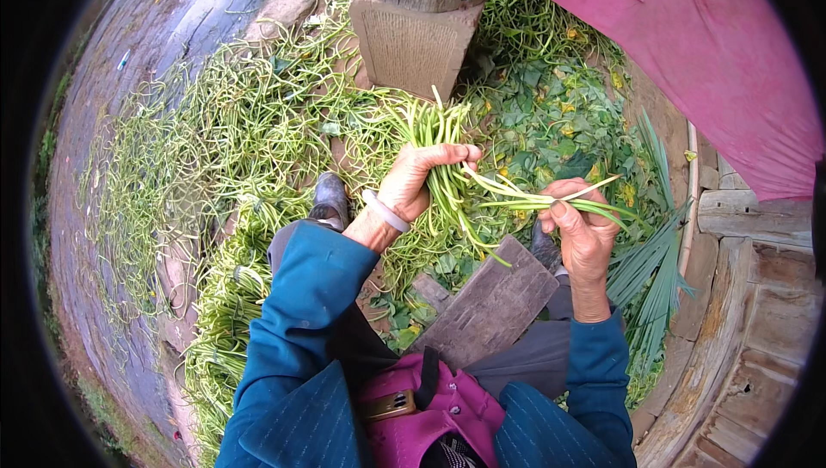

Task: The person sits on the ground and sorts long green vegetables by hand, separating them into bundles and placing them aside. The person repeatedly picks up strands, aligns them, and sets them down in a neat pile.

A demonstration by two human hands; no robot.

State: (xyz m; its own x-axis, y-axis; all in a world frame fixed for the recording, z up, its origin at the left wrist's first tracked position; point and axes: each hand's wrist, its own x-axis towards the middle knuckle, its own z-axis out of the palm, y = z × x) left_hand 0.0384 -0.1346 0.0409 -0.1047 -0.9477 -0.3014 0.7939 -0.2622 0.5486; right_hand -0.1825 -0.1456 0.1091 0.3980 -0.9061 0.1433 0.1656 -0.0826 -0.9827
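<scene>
My left hand point(413, 177), with a pale bangle point(385, 211) at the wrist, grips a thick bundle of long green stalks point(445, 187) around its middle. The bundle's ends spread out above and below the fist. To the right, my right hand point(581, 210) pinches a few loose stalks point(526, 200) between thumb and fingers. Their left ends reach close to the bundle. Below both hands a wooden bench point(490, 300) juts out between my legs.
Loose stalks point(258, 106) cover the ground ahead and left. Tied bundles point(226, 332) are heaped by my left leg. Torn leaves point(548, 113) lie around a stone post base point(413, 42). Palm fronds point(652, 255), a pink cloth point(697, 48) and a plank wall point(742, 339) are on the right.
</scene>
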